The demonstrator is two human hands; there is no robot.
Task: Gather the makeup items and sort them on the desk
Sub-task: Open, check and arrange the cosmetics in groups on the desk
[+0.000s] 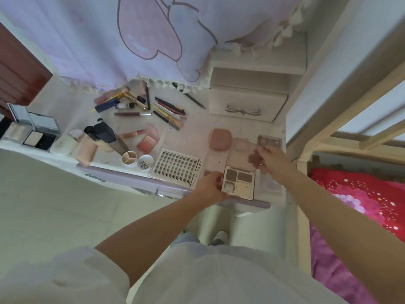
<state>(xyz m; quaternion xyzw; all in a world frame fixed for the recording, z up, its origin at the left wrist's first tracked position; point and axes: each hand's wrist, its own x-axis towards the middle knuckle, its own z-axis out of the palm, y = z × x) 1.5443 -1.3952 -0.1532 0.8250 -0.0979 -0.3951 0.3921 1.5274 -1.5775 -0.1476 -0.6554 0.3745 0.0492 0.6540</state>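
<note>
My left hand [211, 186] grips the left edge of an open four-pan eyeshadow palette [240, 182] at the desk's front edge. My right hand [270, 162] holds the palette's clear, pink-tinted lid [241, 154], raised behind the pans. A pink compact [220, 139] and a small dark palette [269, 140] lie just beyond. A false-lash card [177, 168] sits to the left. Pencils and pens [168, 111] and tubes [118, 102] lie scattered toward the back. Bottles, a blush [146, 144] and two round pots [137, 160] cluster on the left.
The white desk [197, 128] ends at a front edge near my hands. A white drawer box [247, 99] stands at the back right. A lilac curtain [135, 40] hangs behind. Open compacts with mirrors [35, 132] sit far left. A bed with red bedding [359, 200] is on the right.
</note>
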